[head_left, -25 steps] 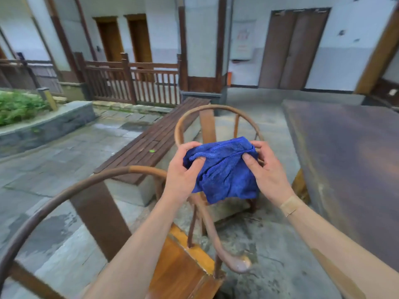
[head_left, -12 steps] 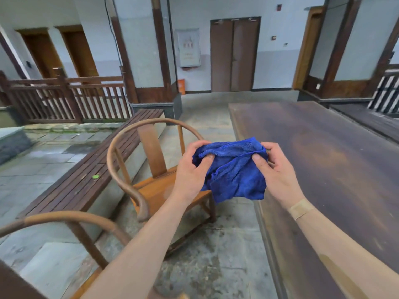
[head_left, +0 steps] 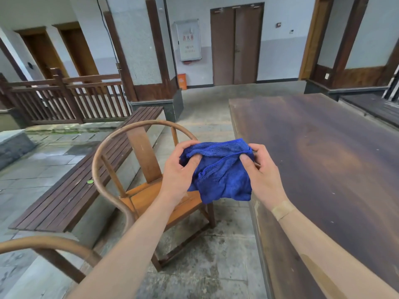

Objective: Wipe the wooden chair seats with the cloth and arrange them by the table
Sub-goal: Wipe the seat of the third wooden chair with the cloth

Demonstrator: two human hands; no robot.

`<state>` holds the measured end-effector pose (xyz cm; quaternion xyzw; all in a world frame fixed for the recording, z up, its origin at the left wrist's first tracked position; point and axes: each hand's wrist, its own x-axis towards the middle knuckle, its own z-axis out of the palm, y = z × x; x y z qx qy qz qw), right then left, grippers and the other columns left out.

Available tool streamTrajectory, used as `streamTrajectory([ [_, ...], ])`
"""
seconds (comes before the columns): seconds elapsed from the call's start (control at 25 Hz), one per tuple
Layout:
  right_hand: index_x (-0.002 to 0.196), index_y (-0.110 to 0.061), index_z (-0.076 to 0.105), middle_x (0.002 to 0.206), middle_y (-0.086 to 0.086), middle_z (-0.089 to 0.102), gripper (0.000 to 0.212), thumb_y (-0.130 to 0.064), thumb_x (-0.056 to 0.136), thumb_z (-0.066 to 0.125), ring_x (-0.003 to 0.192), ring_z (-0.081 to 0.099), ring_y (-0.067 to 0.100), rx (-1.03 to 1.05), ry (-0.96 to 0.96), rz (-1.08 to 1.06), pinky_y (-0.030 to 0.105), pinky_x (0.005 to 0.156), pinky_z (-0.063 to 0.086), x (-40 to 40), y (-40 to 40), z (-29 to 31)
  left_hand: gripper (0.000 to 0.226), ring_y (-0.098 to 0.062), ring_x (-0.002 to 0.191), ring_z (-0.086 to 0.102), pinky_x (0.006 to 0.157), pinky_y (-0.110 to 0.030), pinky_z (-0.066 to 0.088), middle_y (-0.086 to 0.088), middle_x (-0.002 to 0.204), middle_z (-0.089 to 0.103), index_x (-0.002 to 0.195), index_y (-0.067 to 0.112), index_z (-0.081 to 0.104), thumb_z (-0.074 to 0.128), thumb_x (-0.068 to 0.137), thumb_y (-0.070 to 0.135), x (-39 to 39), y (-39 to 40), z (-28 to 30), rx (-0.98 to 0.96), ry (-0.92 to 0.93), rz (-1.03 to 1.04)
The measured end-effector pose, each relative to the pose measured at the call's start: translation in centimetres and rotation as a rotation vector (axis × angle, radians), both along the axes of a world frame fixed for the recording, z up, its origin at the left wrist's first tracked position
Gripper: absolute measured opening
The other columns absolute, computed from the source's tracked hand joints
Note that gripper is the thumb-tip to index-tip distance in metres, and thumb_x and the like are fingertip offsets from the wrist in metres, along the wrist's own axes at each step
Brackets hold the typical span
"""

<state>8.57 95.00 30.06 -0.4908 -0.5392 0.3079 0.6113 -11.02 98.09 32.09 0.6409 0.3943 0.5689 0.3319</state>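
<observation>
A bunched blue cloth (head_left: pixel 220 171) hangs in the air between both hands, above the far chair. My left hand (head_left: pixel 179 169) grips its left top corner and my right hand (head_left: pixel 259 167) pinches its right top corner. Under the cloth stands a round-backed wooden chair (head_left: pixel 138 160) with an orange-brown seat (head_left: pixel 151 197), just left of the long dark wooden table (head_left: pixel 323 165). The curved back rail of a second chair (head_left: pixel 49 244) shows at the bottom left; its seat is out of view.
A dark slatted bench (head_left: pixel 86 175) runs along the left behind the chairs. A wooden railing (head_left: pixel 71 100) and pillars stand further back. Stone floor (head_left: pixel 216 266) lies between the chairs and the table's edge.
The view has swung right, so the table fills more of the frame and the near chair has slid to the bottom left. Both hands keep holding the cloth and have spread it slightly wider.
</observation>
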Motion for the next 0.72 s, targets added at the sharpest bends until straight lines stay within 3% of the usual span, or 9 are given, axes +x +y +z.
streamTrajectory([
  [0.2,0.109,-0.031,0.058,0.098,-0.01,0.069,0.014,-0.022,0.1,0.057,0.093,0.064,0.008,-0.034,-0.035,0.067,0.021,0.083,0.05,-1.1,8.3,-0.6,0.033,0.003,0.097,0.064,0.084,-0.015,0.05,0.029,0.099,0.069,0.107,0.032,0.063,0.062,0.094,0.002,-1.4,7.4,-1.3,-0.018,-0.022,0.06],
  [0.36,0.108,-0.033,0.057,0.1,-0.008,0.068,0.015,-0.021,0.1,0.056,0.094,0.063,0.011,-0.061,-0.095,0.158,0.023,0.084,0.049,-3.6,17.7,-0.4,0.031,0.001,0.096,0.065,0.083,-0.016,0.05,0.026,0.098,0.07,0.108,0.03,0.064,0.063,0.094,0.003,-3.9,15.1,-2.3,-0.034,-0.064,0.165],
  [0.52,0.104,-0.036,0.057,0.098,-0.01,0.068,0.017,-0.02,0.1,0.056,0.097,0.064,0.014,-0.095,-0.101,0.254,0.024,0.083,0.051,-6.8,26.2,-0.7,0.029,-0.008,0.099,0.066,0.086,-0.025,0.053,0.012,0.105,0.071,0.109,0.029,0.065,0.063,0.094,0.004,-7.3,22.1,-3.2,-0.082,-0.097,0.241],
  [0.72,0.104,-0.041,0.058,0.101,-0.003,0.069,0.018,-0.023,0.1,0.056,0.1,0.064,0.021,-0.094,-0.12,0.304,0.038,0.089,0.052,-10.2,34.2,-1.4,0.031,-0.005,0.096,0.066,0.085,-0.021,0.052,0.017,0.1,0.07,0.107,0.029,0.065,0.062,0.094,0.002,-10.4,28.3,-3.0,-0.097,-0.1,0.301],
])
